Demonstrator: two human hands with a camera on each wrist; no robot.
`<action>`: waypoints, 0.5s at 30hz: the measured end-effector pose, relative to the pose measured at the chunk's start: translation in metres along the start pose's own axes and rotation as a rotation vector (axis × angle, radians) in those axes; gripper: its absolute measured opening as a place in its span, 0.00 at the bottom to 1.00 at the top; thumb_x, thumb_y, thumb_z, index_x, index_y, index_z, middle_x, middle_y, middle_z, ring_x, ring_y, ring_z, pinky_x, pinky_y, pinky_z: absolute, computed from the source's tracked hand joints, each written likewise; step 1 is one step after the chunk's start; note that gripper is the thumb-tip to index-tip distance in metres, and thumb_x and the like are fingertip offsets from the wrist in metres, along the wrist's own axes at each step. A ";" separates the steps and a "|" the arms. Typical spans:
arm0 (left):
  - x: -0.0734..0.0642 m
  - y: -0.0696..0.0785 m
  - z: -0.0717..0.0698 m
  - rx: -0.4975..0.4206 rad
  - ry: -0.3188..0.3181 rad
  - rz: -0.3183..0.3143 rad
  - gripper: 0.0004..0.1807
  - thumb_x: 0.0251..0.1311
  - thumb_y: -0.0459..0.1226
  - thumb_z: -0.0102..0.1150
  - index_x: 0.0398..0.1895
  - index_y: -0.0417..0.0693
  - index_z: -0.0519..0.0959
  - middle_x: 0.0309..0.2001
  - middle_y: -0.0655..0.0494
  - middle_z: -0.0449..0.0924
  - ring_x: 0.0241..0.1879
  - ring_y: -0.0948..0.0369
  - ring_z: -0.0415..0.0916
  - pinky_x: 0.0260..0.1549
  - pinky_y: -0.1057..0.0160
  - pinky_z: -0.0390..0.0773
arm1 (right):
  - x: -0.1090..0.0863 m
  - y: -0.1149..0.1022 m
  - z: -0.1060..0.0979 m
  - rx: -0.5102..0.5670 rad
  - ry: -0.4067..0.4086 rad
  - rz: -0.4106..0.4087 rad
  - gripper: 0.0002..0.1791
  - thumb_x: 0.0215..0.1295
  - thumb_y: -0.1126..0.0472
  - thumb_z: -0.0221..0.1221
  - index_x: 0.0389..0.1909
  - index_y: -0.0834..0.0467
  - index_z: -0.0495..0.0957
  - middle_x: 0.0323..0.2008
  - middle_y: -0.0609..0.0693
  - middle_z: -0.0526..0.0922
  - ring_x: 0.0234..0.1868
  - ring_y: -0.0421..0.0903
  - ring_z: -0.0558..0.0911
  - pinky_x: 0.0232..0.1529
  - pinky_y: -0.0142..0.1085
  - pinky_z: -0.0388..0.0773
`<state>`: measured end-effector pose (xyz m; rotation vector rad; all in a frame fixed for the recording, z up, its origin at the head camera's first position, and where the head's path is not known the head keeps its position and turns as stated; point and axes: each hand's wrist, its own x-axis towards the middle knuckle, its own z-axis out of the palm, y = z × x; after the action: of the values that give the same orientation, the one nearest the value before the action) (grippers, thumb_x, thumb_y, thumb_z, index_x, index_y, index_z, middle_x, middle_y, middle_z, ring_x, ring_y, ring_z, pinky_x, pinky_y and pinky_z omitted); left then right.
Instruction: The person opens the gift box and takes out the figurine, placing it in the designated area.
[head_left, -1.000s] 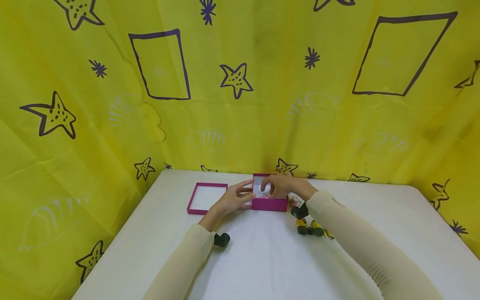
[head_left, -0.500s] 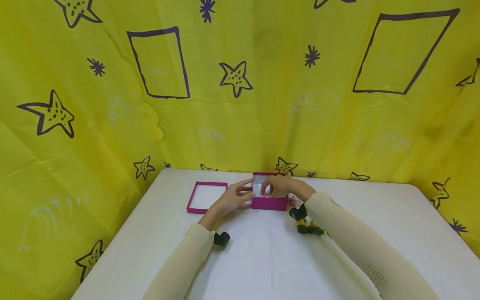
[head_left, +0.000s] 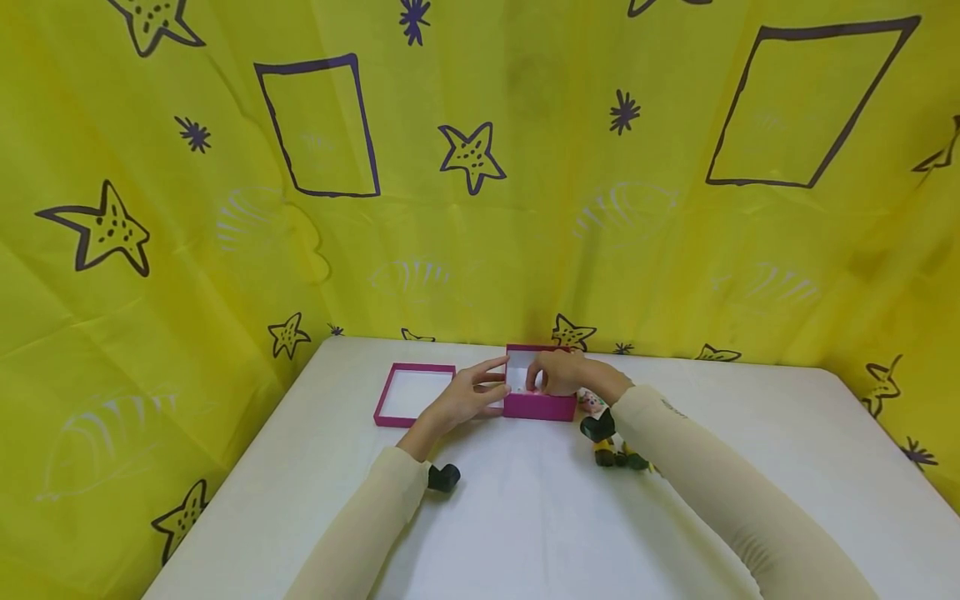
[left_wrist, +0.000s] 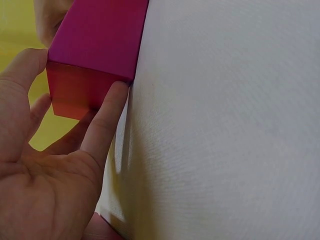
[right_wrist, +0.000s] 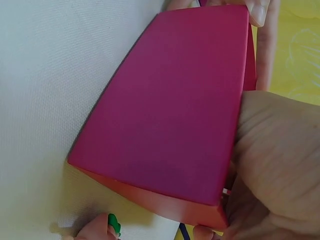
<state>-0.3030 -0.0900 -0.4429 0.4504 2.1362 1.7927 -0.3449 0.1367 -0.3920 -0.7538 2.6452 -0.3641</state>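
Observation:
A magenta box (head_left: pixel 539 407) with a white inside stands on the white table (head_left: pixel 495 517), its top uncovered. My left hand (head_left: pixel 462 402) has its fingers spread against the box's left end; in the left wrist view, fingertips (left_wrist: pixel 119 90) meet its edges. My right hand (head_left: pixel 558 372) reaches over the rim with fingers bent down inside. Small pink and white bits (head_left: pixel 527 390) show by those fingertips. The right wrist view has the box wall (right_wrist: pixel 170 110) covering the fingers, so I cannot tell whether they hold anything.
The shallow magenta lid (head_left: pixel 412 394) lies inside up, left of the box. A pink figure with green spots (head_left: pixel 591 402) sits at the box's right end. Several small yellow and green figures (head_left: pixel 618 455) lie nearer, partly behind the right sleeve. A yellow patterned curtain (head_left: pixel 480 250) hangs behind the table.
The right fingers have shifted slightly right and lower inside the box. The left hand and the box stay where they were. The head view tilted a little.

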 end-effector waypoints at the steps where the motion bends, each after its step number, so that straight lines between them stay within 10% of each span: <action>1: 0.000 0.000 0.000 0.002 0.000 0.001 0.34 0.71 0.38 0.63 0.78 0.57 0.65 0.70 0.39 0.69 0.66 0.45 0.73 0.50 0.51 0.85 | 0.000 0.000 0.000 0.001 -0.002 0.002 0.15 0.65 0.69 0.62 0.45 0.47 0.88 0.43 0.45 0.87 0.51 0.50 0.81 0.63 0.68 0.60; 15: 0.000 0.000 0.000 0.035 0.008 0.002 0.34 0.71 0.39 0.63 0.79 0.57 0.65 0.70 0.39 0.70 0.65 0.46 0.73 0.51 0.52 0.85 | -0.003 0.001 -0.003 0.024 -0.046 -0.001 0.15 0.68 0.71 0.61 0.46 0.52 0.89 0.37 0.46 0.85 0.39 0.46 0.79 0.46 0.41 0.83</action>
<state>-0.3025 -0.0897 -0.4428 0.4546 2.1768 1.7633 -0.3444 0.1390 -0.3887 -0.7464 2.5930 -0.3742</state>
